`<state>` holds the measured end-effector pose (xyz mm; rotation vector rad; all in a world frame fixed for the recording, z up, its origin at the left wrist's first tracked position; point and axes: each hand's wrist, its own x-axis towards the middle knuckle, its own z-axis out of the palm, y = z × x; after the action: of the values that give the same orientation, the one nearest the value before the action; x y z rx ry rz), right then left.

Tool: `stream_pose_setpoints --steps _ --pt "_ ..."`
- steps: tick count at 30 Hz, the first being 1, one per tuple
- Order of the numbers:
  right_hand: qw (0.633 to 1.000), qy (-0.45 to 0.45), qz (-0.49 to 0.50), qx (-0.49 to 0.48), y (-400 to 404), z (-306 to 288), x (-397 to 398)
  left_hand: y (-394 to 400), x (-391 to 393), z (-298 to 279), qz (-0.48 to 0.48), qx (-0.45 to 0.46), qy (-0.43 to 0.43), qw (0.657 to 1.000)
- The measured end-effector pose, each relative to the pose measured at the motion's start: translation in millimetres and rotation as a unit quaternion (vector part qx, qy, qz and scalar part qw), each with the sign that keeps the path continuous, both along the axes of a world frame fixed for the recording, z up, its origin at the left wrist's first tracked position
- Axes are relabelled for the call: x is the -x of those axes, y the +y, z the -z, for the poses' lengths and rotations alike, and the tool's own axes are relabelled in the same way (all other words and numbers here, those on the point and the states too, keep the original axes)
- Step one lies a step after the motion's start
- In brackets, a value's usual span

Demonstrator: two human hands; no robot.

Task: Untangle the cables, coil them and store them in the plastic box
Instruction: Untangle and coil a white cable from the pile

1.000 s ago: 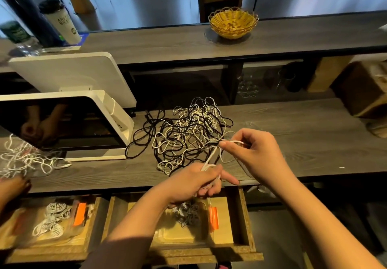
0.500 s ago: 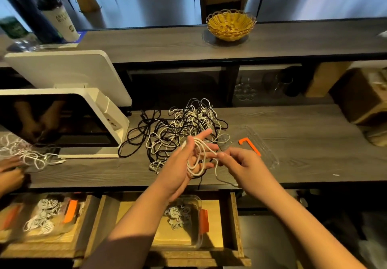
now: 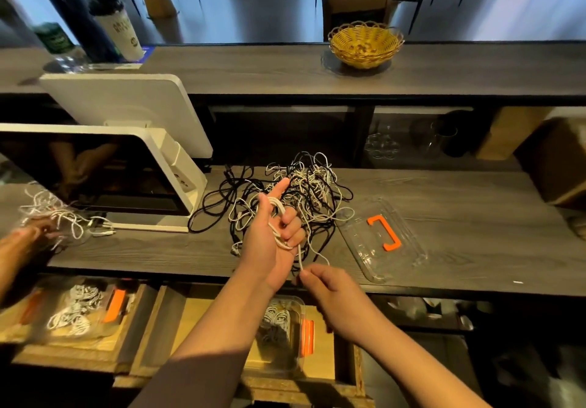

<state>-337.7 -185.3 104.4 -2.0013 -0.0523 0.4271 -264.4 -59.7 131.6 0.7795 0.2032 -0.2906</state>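
A tangle of black and white cables [image 3: 312, 192] lies on the grey counter [image 3: 459, 217]. My left hand [image 3: 272, 236] is raised in front of it, palm toward me, with a white cable [image 3: 279, 217] looped round its fingers. My right hand [image 3: 329, 290] sits just below at the counter's edge and pinches the loose end of that cable. A clear plastic box [image 3: 298, 357] with an orange latch sits in the open drawer below and holds coiled cables. Its clear lid [image 3: 380, 236] with an orange handle lies on the counter to the right.
A white point-of-sale screen [image 3: 104, 172] stands at the left. Another person's hand [image 3: 35, 233] works on white cables at the far left, above a second drawer with a box of coils [image 3: 76, 312]. A yellow basket [image 3: 364, 42] and a paper cup [image 3: 120, 30] stand on the upper shelf.
My left hand turned palm toward me with more white cable wound round its fingers. My right hand dropped from in front of the pile to the counter's edge, drawing the cable's end down.
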Motion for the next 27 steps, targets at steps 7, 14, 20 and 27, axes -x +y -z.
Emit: stream_pose_setpoints --steps 7,14,20,27 --pt "0.99 -0.036 -0.091 0.097 12 -7 12 2 6 13 -0.014 -0.19 -0.051 0.98" --pt "0.984 -0.084 -0.141 0.071 15 -18 23 5 12 19 0.097 -0.403 -0.111 0.903" --pt "0.982 -0.14 -0.12 0.032 10 -24 21 8 18 15 0.263 -0.416 -0.073 0.867" --pt "0.948 -0.303 -0.009 0.097 -13 -19 -13 15 17 7 0.343 -0.362 0.008 0.867"
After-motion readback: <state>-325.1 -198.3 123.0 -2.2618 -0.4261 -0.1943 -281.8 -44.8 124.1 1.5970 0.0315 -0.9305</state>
